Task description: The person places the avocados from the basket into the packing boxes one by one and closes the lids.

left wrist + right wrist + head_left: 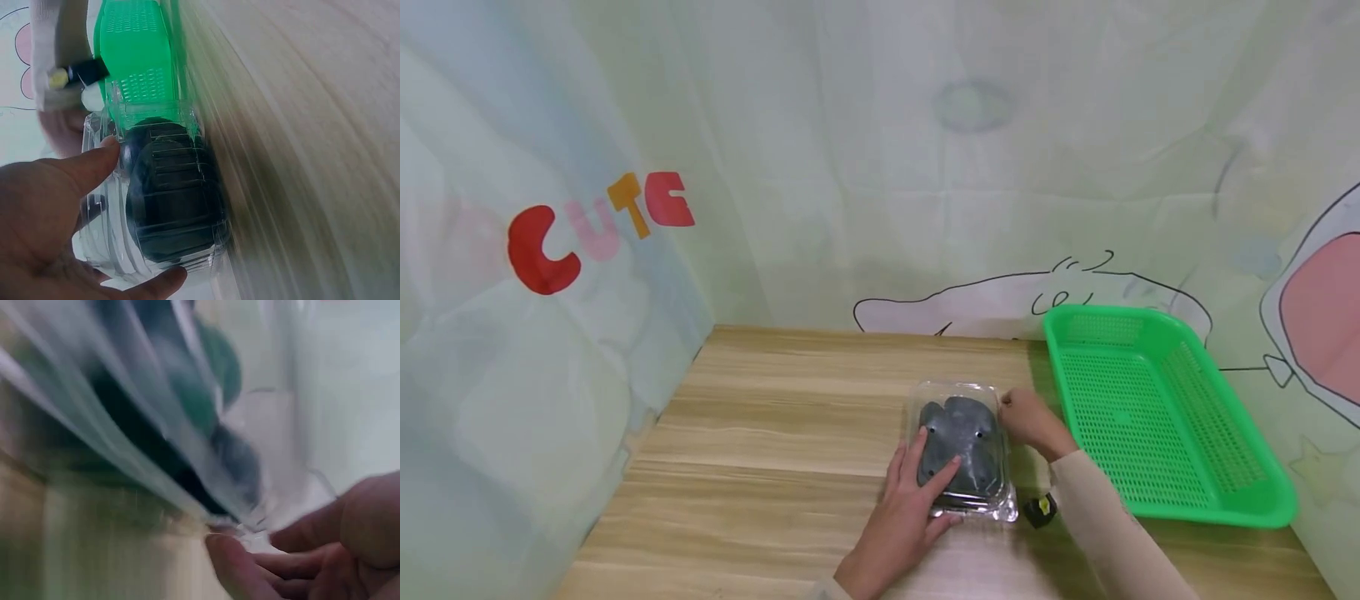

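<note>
A clear plastic clamshell box (962, 450) with several dark rounded items inside lies on the wooden table, its lid down. My left hand (898, 521) holds the box at its near left, with spread fingers on the lid. In the left wrist view the thumb of the left hand (50, 206) rests on the rim and a finger lies along the box's side (178, 194). At the box's right edge is my right hand (1030, 421). Its fingertips pinch the rim in the right wrist view, where the right hand (319, 550) is sharper than the blurred box (144, 406).
A green perforated basket (1247, 433) stands on the table at the right, close to the right forearm. A small black piece with a yellow mark (1040, 510) is at the right sleeve. The wooden table (760, 467) extends left of the box. Printed curtains hang behind.
</note>
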Available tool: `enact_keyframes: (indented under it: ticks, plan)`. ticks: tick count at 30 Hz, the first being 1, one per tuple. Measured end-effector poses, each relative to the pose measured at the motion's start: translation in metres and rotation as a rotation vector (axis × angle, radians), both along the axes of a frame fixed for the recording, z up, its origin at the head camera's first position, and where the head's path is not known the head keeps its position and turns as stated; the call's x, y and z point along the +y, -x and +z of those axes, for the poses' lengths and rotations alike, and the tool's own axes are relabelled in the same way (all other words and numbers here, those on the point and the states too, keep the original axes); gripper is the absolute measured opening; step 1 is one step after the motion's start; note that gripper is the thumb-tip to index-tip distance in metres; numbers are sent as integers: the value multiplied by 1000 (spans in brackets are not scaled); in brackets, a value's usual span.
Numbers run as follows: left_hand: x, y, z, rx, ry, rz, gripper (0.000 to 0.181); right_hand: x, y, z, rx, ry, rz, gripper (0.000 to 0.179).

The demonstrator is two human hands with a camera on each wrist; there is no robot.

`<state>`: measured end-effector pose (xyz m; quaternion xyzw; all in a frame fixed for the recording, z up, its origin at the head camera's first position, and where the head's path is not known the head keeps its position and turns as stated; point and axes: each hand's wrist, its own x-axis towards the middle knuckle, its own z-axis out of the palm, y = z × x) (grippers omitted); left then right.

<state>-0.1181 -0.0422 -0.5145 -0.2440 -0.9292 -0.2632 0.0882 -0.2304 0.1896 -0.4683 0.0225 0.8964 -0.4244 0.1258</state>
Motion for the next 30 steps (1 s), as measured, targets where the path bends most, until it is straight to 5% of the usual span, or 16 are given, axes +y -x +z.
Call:
enact_keyframes:
  ticks: [7,11,17,23,26,30]
  plan:
    - [1,0,-2,4,-20,14,71,13,-72,-3,-86,124,112,21]
    - [0,0,-2,10,-26,9,71,24,-95,-16,-165,306,229,17]
    - [0,1,-2,18,-26,6,70,29,-103,-30,-266,497,236,26]
    - [-1,1,-1,23,-16,4,70,27,-106,-34,-242,528,214,26]
    - [-3,1,3,-13,4,-1,73,27,-108,-30,-222,455,204,32]
    - [-12,7,21,-116,17,-9,82,26,-106,-3,-41,191,159,51]
